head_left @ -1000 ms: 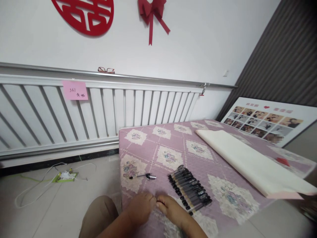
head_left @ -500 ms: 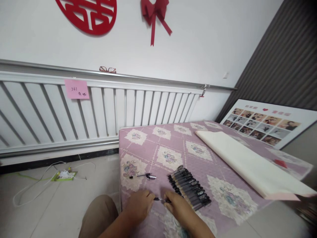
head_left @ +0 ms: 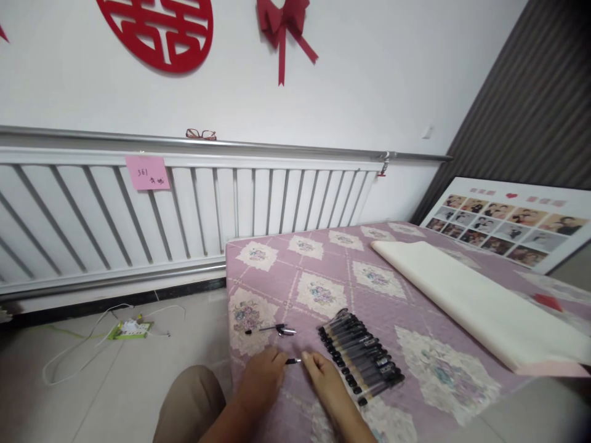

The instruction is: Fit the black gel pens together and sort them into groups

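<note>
My left hand is closed around a pen, most of which its fingers hide. A short black section with a pale end sticks out towards my right hand. That hand's thumb and fingertips are pinched together at the pale end. Just beyond my hands, a loose pen body and a black cap with a shiny clip lie on the flowered purple mattress. To the right of my right hand is a slanting row of several black-capped pens, laid side by side.
A folded cream sheet lies along the mattress's right part, near a red item. A photo board leans behind it. The white radiator lines the wall. A power strip with cables sits on the floor at left.
My right hand has shifted slightly away from the row, uncovering its near end. Its fingertips now meet the pen's pale end, and the dark piece seen in them earlier no longer shows.
</note>
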Demonstrator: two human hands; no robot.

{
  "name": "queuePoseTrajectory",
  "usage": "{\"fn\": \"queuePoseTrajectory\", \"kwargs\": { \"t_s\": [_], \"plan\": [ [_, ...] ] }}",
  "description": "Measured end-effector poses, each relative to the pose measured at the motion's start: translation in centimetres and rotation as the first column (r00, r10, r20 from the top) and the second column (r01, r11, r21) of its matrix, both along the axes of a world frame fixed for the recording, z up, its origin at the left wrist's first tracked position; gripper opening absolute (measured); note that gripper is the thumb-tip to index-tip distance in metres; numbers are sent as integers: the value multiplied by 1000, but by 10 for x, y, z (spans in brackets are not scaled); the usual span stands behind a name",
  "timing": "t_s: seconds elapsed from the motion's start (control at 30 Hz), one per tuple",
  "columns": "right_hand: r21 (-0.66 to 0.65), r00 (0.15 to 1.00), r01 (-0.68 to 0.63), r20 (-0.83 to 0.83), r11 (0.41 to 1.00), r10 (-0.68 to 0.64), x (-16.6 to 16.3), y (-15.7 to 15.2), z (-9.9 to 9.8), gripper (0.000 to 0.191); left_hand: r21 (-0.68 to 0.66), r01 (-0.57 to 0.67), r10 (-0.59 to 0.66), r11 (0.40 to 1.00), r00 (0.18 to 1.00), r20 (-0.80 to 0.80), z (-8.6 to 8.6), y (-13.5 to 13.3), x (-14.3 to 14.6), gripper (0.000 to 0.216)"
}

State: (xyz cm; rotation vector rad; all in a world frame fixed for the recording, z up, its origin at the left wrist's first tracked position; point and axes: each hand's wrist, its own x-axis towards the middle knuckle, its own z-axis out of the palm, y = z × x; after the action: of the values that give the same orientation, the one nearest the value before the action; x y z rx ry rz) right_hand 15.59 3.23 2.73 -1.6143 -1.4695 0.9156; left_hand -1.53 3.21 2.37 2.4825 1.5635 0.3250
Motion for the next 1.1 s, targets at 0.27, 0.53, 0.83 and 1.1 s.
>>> {"fn": "queuePoseTrajectory", "kwargs": {
  "t_s": [0.27, 0.53, 0.83, 1.1],
  "plan": [
    [-10, 995, -95, -29, 995, 94, -9, 13, -6, 39, -8, -26, 26, 1000, 999, 24, -2, 5, 1, 25],
    [-24, 984, -118, -137, 993, 113, -3, 19, -13, 26, -48, -12, 13, 999, 1000, 11, -2, 12, 2, 25],
    [6, 988, -97, -120, 995, 97, -6, 31, -18, 29, 6, -116, 116, 993, 993, 16, -4, 15, 4, 25],
    [-3, 980, -136, -146, 991, 134, -7, 33, -14, 14, 70, -186, 184, 980, 982, 38, -4, 15, 4, 25]
  ]
}}
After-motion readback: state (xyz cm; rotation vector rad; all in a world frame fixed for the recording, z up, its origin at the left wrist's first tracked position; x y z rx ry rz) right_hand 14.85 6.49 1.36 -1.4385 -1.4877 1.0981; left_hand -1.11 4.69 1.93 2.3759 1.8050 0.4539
